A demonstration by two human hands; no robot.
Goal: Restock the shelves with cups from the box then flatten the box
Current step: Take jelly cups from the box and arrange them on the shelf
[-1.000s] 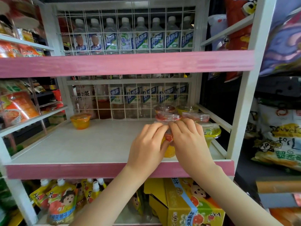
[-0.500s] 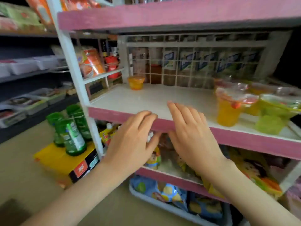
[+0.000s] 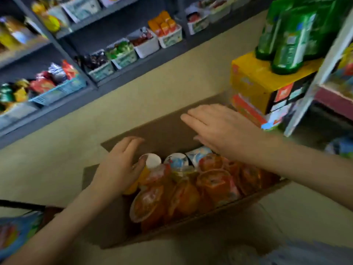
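An open brown cardboard box [image 3: 162, 134] stands on the floor below me, its flaps spread outward. It holds several sealed jelly cups [image 3: 214, 180], mostly orange, a few with white lids at the far side. My left hand [image 3: 120, 165] reaches into the box's left end, fingers relaxed and touching an orange cup with a white lid [image 3: 150, 161]. My right hand [image 3: 219, 127] hovers flat over the far right of the box, fingers straight, holding nothing. The view is blurred by motion.
A yellow carton [image 3: 259, 81] with green bottles [image 3: 286, 39] on top stands just right of the box. The white and pink shelf frame [image 3: 315, 83] rises at the right edge. Dark shelves with snack baskets [image 3: 61, 88] run across the aisle.
My view swung from the pink shelf down to the box on the floor. Both hands left the cup on the shelf and moved down over the box.
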